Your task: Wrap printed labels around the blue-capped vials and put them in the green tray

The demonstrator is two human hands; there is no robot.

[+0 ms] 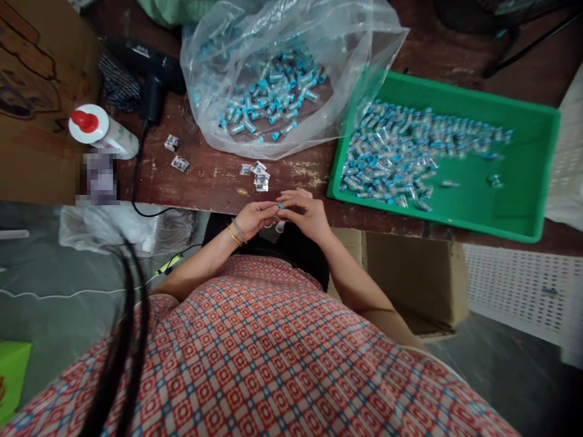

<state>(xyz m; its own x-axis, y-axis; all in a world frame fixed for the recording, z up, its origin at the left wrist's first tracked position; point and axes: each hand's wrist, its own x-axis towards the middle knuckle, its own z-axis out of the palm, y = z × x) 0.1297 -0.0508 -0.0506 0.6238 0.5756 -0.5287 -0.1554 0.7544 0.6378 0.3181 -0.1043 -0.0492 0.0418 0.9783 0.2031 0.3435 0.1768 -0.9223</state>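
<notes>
My left hand [255,216] and my right hand [304,212] meet at the near edge of the wooden table [214,176], fingers pinched together on one small blue-capped vial [279,206]. A few small printed labels [257,173] lie on the table just beyond my fingers. A clear plastic bag [282,79] holds several such vials at the back. To the right a green tray [523,176] holds several more vials [392,158].
A white bottle with a red cap [101,128] lies at the left beside a black tool with a cord [152,76]. Two more labels [175,153] lie near it. Cardboard boxes [414,279] sit under the table, and white perforated baskets [514,291] stand at the right.
</notes>
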